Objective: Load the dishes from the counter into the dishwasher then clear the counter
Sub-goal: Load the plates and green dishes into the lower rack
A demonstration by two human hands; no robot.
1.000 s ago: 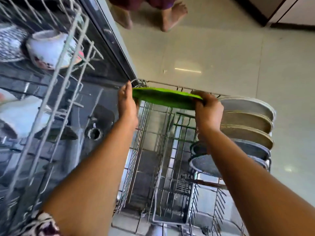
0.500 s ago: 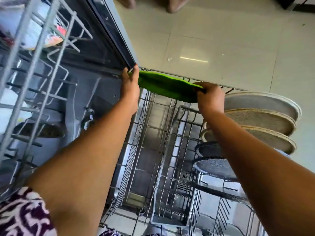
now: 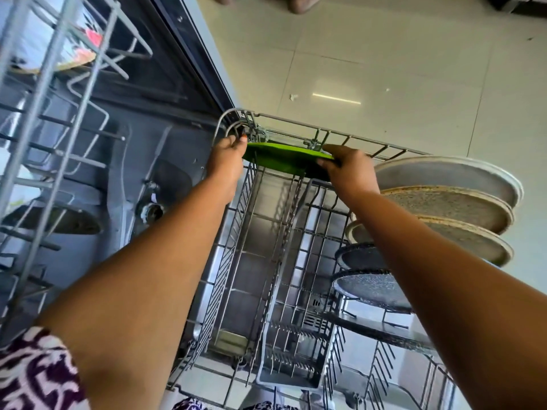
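1. Pale tiled floor point(image 3: 399, 69) beyond the pulled-out lower dishwasher rack point(image 3: 340, 136); upper rack point(image 3: 59, 113) at left.
2. My left hand point(image 3: 226, 161) and right hand point(image 3: 349, 170) each grip an edge of the green plate point(image 3: 284, 158).
3. Plate sits at the rack's far end, just under the rim wire (seated or not, can't tell).
4. Five round plates point(image 3: 444, 202) stand on edge at right.

**Green plate going down into the lower rack**

Both hands, the left point(image 3: 226, 161) and the right point(image 3: 349, 170), are lowering the green plate point(image 3: 284, 159) from above the rack's point(image 3: 349, 137) far rim to just below it, near the frame's centre, while the view is tilting further down.
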